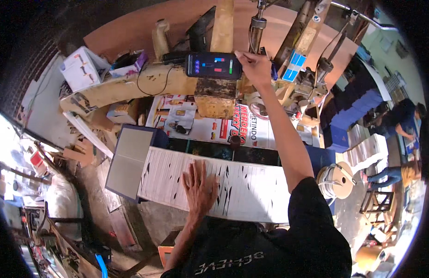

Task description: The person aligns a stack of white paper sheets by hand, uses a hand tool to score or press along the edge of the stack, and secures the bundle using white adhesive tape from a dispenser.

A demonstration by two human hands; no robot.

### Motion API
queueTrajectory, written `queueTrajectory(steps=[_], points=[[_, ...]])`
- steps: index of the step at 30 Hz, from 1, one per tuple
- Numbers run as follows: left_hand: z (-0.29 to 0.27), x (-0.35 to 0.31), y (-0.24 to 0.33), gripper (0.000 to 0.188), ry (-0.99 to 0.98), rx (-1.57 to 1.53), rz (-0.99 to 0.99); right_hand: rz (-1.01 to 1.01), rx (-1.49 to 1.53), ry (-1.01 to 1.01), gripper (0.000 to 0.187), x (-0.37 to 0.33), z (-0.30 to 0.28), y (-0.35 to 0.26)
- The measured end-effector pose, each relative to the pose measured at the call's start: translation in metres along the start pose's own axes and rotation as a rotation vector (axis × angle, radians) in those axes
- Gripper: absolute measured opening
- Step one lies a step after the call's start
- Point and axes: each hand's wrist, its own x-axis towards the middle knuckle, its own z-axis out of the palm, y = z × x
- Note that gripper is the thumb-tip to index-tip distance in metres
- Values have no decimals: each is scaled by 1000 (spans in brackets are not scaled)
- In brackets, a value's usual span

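The white block lay close in front of the person, its long axis running from left to right, with the right end bent a little nearer to the body. The left hand was the nearer one: it was flat upon the left half of this block, with fingers spread and nothing grasped. The right hand was well beyond the block, at the right end of the phone, whose long axis also ran from left to right. Its fingers were partly bent and appeared to touch the phone's edge, but whether they gripped it I could not tell. A grey board stood at the block's left end. Further to the left, the purple box held something dark, while the contents of the white box were hidden.
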Motion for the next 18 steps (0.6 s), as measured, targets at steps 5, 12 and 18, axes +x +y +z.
queueTrajectory(steps=[5, 12, 18], points=[[-5, 2, -9, 83, -58, 13, 50, -61, -13, 22, 27, 0, -8, -2], [-28, 38, -45, 82, -261, -92, 186, 141, -91, 162, 29, -67, -53, -66], [-27, 48, -51, 90, -243, -119, 422, 486, -698, -700, 67, -202, -34, -29]])
